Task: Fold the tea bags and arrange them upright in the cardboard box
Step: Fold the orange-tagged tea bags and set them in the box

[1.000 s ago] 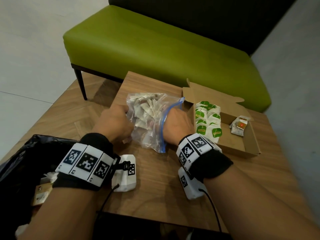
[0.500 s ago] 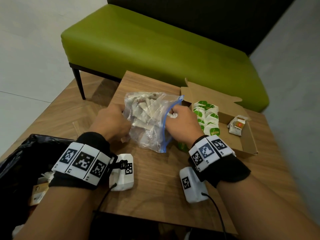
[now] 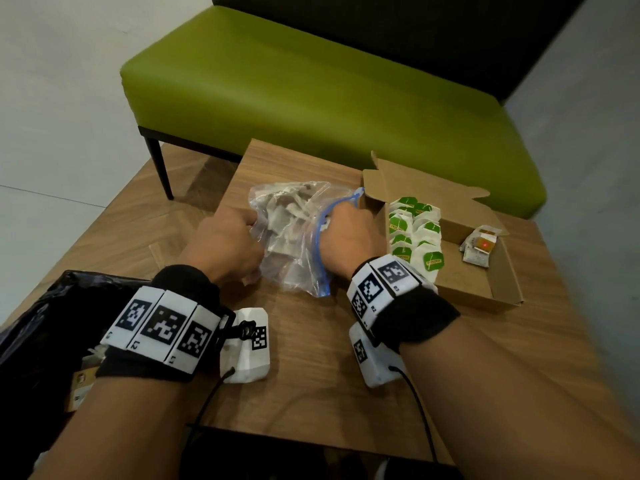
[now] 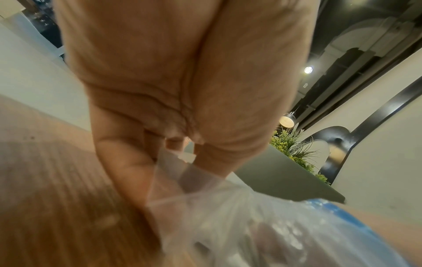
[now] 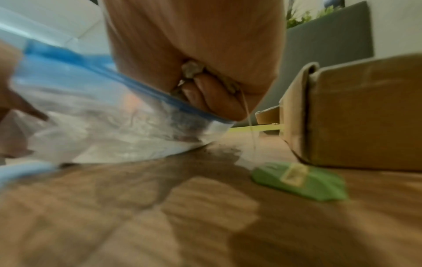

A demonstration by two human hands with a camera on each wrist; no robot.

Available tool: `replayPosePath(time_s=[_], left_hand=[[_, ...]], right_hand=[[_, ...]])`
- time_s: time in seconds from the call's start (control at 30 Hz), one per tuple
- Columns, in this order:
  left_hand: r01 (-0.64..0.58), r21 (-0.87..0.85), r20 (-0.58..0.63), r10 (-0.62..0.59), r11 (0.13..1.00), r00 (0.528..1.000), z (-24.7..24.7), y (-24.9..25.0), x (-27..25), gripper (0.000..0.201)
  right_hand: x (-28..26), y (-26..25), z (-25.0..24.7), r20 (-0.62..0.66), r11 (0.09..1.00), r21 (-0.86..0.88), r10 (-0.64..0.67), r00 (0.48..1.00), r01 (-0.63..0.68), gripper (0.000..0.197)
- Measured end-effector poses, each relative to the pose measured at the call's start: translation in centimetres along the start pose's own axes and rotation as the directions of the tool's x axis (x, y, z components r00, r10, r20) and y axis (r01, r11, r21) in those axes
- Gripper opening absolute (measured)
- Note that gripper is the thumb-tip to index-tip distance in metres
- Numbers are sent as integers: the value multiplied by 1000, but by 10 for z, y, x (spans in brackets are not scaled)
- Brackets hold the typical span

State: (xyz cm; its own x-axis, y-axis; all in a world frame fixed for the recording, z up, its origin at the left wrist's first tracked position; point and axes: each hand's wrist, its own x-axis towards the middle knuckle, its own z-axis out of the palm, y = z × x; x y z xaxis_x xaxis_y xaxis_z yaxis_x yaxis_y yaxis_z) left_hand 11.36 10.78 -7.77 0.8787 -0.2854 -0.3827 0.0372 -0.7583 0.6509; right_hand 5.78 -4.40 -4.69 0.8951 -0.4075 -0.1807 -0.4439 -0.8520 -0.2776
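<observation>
A clear zip bag with a blue seal lies on the wooden table, holding several loose tea bags. My left hand grips the bag's left side; the left wrist view shows its fingers pinching the plastic. My right hand is at the bag's blue mouth. In the right wrist view its curled fingers hold a tea bag, whose string hangs down to a green tag lying on the table. The cardboard box stands open at right, with upright green-tagged tea bags in its left part.
A loose red-tagged tea bag lies in the box's right part. A green bench stands behind the table. A black rubbish bag sits at my left, beside the table's edge.
My right hand, first deep in the bag's mouth, drew back toward the box holding a tea bag and stays at the blue seal. The left hand kept its grip on the bag.
</observation>
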Motion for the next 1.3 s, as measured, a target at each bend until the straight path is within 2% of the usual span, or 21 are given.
replayPosePath(time_s=[0.07, 0.23, 0.43, 0.57, 0.63, 0.77, 0.83, 0.9, 0.97, 1.0, 1.07, 1.1, 1.13, 1.2, 1.27, 1.3], left_hand=[[11, -3, 0, -11, 1000, 1000, 0, -1, 0, 41], [32, -56, -14, -33, 998, 999, 0, -2, -1, 41], [65, -90, -54, -70, 994, 996, -1, 2, -2, 30], [74, -82, -78, -81, 994, 994, -1, 7, -4, 27], [70, -78, -93, -78, 994, 993, 0, 8, -5, 20], [93, 12, -136, -90, 996, 987, 0, 15, -8, 16], [98, 85, -150, -84, 992, 985, 1, 20, -9, 19], [86, 175, -209, -48, 981, 977, 1, 25, -12, 31], [28, 201, -349, 45, 979, 936, -1, 33, -15, 51], [-33, 201, -427, 118, 979, 897, -3, 39, -18, 54], [-204, 188, -533, 274, 961, 801, -5, 58, -27, 48], [-288, 157, -539, 326, 945, 776, -3, 72, -33, 44], [-367, 95, -513, 362, 925, 778, 1, 86, -41, 42], [-481, -93, -374, 418, 872, 828, 15, 112, -55, 40], [-516, -230, -181, 484, 825, 856, 34, 128, -61, 45], [-528, -234, -95, 521, 816, 848, 44, 133, -61, 49]], right_hand=[[-2, 3, 1, -56, 1000, -8, 2, 998, -2, 13], [-4, 6, 6, -148, 999, -3, 39, 988, -40, 15], [-7, 17, -19, -5, 980, 199, 32, 999, -30, 33], [-14, 31, -44, 74, 947, 319, 12, 997, -35, 30], [-19, 43, -57, 86, 933, 359, 12, 996, -42, 26], [-26, 70, -78, 34, 878, 479, 10, 999, -25, 21], [-29, 81, -86, -18, 848, 530, -14, 1000, 21, 29], [-31, 91, -91, -49, 777, 623, -68, 996, 84, 30], [-35, 100, -94, -70, 689, 714, -105, 992, 123, 30], [-36, 104, -94, -76, 656, 743, -113, 991, 131, 31], [-37, 113, -89, -83, 595, 792, -114, 990, 135, 34], [-37, 117, -86, -91, 564, 814, -109, 990, 137, 36], [-37, 120, -82, -98, 532, 835, -109, 989, 141, 37], [-36, 126, -73, -96, 477, 869, -104, 990, 135, 32], [-36, 132, -66, -89, 419, 900, -91, 992, 119, 25], [-37, 135, -63, -89, 381, 917, -95, 991, 119, 23]])
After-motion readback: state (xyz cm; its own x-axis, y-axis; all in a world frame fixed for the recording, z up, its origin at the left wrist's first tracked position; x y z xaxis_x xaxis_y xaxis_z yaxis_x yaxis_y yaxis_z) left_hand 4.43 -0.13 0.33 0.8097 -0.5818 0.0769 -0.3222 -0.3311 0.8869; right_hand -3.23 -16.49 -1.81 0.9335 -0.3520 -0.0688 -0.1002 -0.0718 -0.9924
